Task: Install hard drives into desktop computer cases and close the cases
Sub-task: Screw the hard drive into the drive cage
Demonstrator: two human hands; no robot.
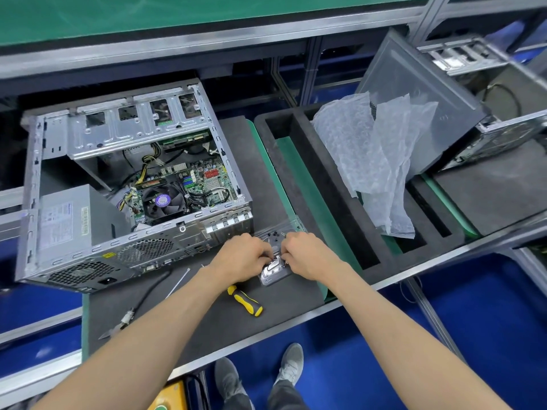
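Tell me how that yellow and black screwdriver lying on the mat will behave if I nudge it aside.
The screwdriver has a rounded handle and lies free on the flat dark mat, so it will probably roll rather than slide. It looks stiff and light, easy to push. It lies near the bench's front edge, so a hard nudge could send it off.

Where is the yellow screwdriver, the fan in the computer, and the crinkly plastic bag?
screwdriver [245, 300], head view, on its yellow-and-black handle.
fan [162, 200], head view, on its purple middle sticker.
plastic bag [367, 155], head view, on its crumpled middle.
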